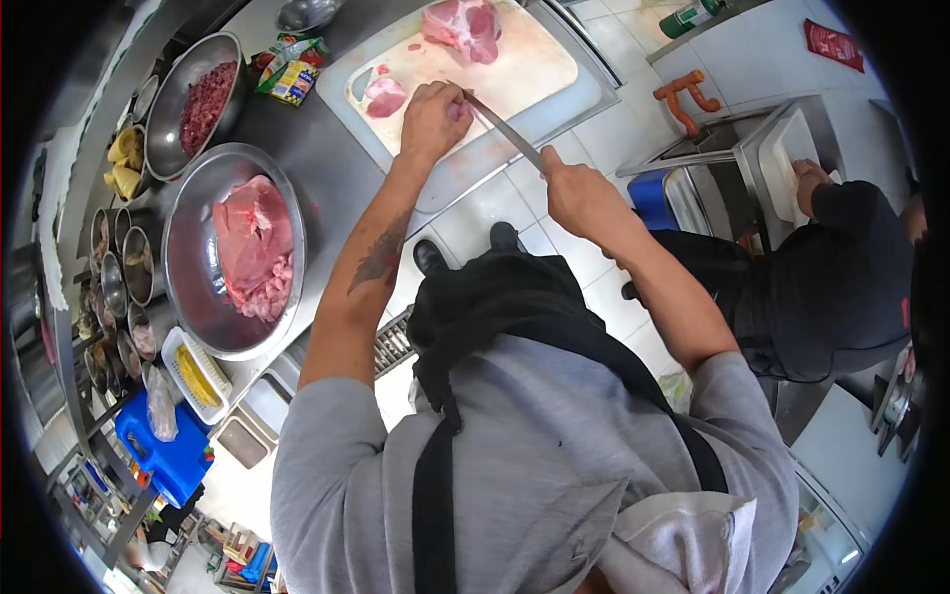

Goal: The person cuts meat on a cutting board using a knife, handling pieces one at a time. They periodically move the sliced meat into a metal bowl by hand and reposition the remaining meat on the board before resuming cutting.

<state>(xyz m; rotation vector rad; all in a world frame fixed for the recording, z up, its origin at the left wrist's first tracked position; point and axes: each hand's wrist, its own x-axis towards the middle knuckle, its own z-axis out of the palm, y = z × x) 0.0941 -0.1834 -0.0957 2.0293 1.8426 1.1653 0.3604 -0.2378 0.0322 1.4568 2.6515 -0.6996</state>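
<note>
My right hand point(579, 193) is wrapped round the handle of a long knife point(507, 133), its blade slanting up and left. The blade's tip is at my left hand point(435, 119), whose fingers are curled on a piece of pink meat, mostly hidden, over the white cutting board point(524, 59). To the left of that hand a small piece of meat point(385, 96) lies on the board. A larger chunk of raw meat point(463, 30) rests near the board's far edge.
Left of the board stand a large steel bowl of meat cuts point(236, 337) and a bowl of ground meat point(153, 158). Small packets point(294, 82) lie beside them. A co-worker in black point(841, 287) stands at the right, one hand on a white board.
</note>
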